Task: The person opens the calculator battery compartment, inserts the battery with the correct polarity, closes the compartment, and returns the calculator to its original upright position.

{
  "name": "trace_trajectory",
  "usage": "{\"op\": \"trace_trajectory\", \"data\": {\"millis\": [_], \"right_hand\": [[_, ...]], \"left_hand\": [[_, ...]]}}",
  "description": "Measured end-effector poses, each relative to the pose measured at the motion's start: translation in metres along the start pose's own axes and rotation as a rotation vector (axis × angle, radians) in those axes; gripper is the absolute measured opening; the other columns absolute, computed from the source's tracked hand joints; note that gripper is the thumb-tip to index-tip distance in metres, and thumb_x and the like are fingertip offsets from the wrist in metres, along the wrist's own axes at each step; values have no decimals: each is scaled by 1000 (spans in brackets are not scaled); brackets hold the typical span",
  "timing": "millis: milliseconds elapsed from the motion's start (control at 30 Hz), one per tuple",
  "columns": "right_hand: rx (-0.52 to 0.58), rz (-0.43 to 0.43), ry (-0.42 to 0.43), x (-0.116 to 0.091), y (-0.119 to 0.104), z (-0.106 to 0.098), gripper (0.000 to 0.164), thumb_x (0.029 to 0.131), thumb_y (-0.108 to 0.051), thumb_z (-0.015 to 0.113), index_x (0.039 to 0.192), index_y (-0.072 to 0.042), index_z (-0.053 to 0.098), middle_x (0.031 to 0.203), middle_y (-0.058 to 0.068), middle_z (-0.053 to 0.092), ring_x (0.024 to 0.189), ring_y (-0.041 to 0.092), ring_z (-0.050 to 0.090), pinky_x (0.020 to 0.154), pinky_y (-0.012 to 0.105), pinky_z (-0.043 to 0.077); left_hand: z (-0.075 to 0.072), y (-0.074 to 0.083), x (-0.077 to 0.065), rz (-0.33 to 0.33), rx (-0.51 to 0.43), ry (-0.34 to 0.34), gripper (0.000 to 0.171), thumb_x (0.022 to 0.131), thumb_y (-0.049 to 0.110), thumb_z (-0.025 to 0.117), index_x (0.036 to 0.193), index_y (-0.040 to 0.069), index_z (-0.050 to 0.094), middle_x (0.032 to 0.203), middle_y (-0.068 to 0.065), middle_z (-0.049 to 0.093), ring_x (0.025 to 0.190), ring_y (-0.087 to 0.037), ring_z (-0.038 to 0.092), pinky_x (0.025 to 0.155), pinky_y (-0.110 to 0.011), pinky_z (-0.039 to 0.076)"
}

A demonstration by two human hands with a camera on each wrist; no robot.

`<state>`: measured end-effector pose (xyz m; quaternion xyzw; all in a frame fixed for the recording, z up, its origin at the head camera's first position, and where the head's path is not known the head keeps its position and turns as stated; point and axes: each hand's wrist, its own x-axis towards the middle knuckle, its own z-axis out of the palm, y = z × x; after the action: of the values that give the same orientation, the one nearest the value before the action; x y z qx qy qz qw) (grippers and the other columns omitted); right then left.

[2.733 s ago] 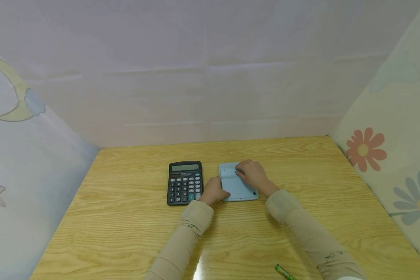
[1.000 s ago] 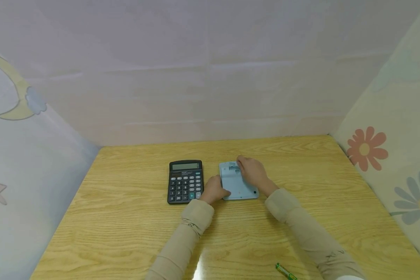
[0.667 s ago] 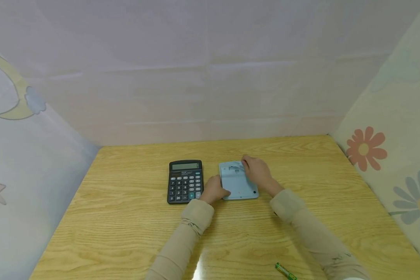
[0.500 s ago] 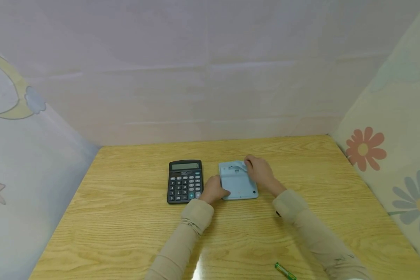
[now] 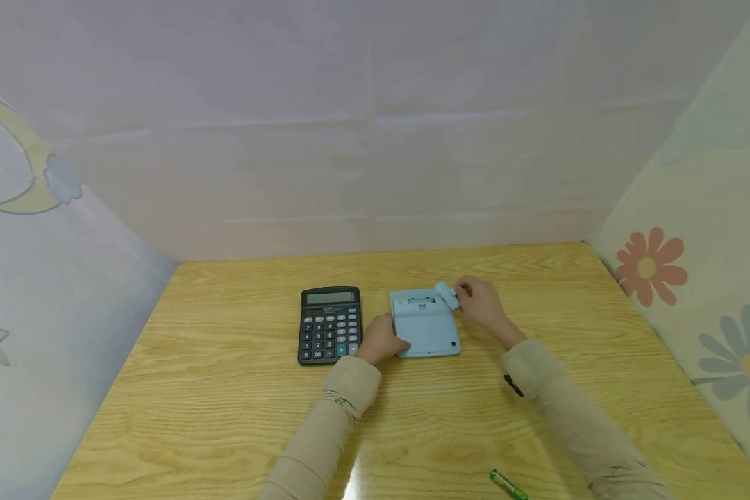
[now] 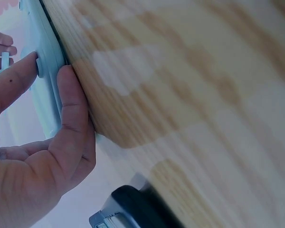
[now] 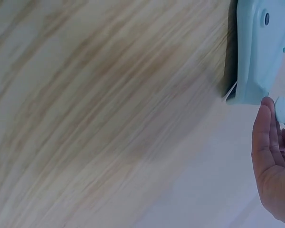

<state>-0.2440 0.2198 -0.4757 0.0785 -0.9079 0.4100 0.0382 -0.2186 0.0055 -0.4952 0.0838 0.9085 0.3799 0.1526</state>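
Observation:
A light blue calculator [image 5: 425,333] lies face down on the table, an open battery compartment [image 5: 421,302] showing near its far edge. My left hand [image 5: 381,340] grips its left edge. The left wrist view shows the thumb [image 6: 19,80] on the back and the curled fingers [image 6: 73,109] against the side. Just off the calculator's far right corner, my right hand [image 5: 482,303] pinches a small light blue battery cover [image 5: 447,296]. That cover [image 7: 283,110] is partly cut off by the frame edge in the right wrist view.
Left of my left hand lies a black desk calculator [image 5: 330,326], keys up. A green battery [image 5: 509,484] rests at the table's [image 5: 225,430] near side. Cloth walls with printed shapes enclose the back and sides.
My right hand has drawn the battery cover up and off to the right, uncovering the compartment. My left hand and the light blue calculator have stayed in place.

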Motion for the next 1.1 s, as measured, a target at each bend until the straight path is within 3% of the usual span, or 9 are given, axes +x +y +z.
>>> {"op": "trace_trajectory", "data": {"millis": [133, 433, 733, 1100], "right_hand": [[39, 45, -18, 1, 8, -2, 22, 94, -3, 43, 102, 12, 58, 90, 25, 61, 70, 33, 62, 56, 28, 51], [44, 93, -17, 0, 20, -8, 23, 94, -3, 41, 100, 12, 57, 89, 26, 60, 67, 30, 63, 54, 26, 51], [-29, 138, -21, -5, 24, -18, 24, 92, -1, 40, 98, 14, 57, 86, 26, 60, 65, 31, 63, 53, 29, 50], [-134, 219, -32, -4, 39, -21, 27, 90, -4, 41, 98, 15, 58, 86, 25, 62, 61, 22, 61, 60, 34, 50]], "left_hand": [[0, 1, 0, -3, 3, 1, 43, 70, 9, 76, 104, -7, 55, 89, -12, 57, 79, -20, 51, 71, -34, 46], [0, 1, -2, 7, -1, 12, 43, 70, 7, 76, 105, -7, 56, 91, -13, 60, 80, -20, 54, 73, -35, 47], [1, 1, -3, 15, 3, 22, 46, 71, 7, 76, 109, -7, 55, 96, -14, 60, 85, -22, 55, 76, -36, 47], [1, 0, -2, 6, 2, 13, 44, 71, 9, 76, 107, -6, 55, 92, -12, 59, 81, -20, 53, 73, -34, 46]]}}
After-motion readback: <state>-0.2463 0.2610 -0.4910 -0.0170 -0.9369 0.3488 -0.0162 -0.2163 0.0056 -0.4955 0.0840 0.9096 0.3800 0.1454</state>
